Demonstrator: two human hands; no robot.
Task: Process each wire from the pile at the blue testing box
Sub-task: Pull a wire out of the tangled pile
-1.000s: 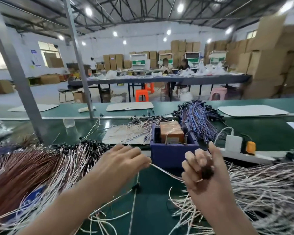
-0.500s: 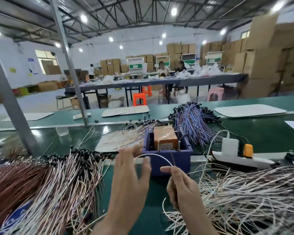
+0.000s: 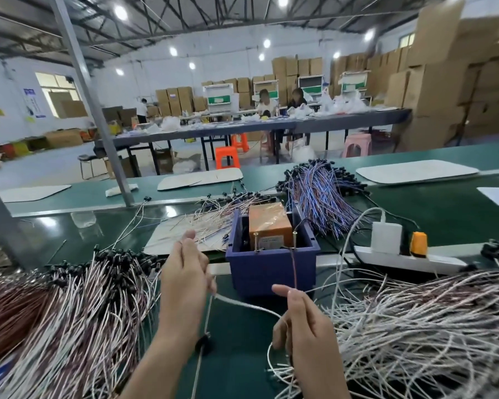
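You'd drawn your hands apart. The white wire point(image 3: 242, 305), arched a moment before, now ran nearly straight from your gripping left hand point(image 3: 185, 283) to your pinching right hand point(image 3: 303, 326). A thin lead rose toward a pin on the blue testing box point(image 3: 271, 272) just ahead, so you were probably mid-test. The left pile point(image 3: 69, 312) and right pile point(image 3: 415, 326) crowded your wrists, and bare surface point(image 3: 242, 349) lay only between them.

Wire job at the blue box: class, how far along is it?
Seemingly done: the neat pile on the left. In hand: one white wire held between the left hand and right hand, in front of the blue box. Left: the large tangled pile on the right.
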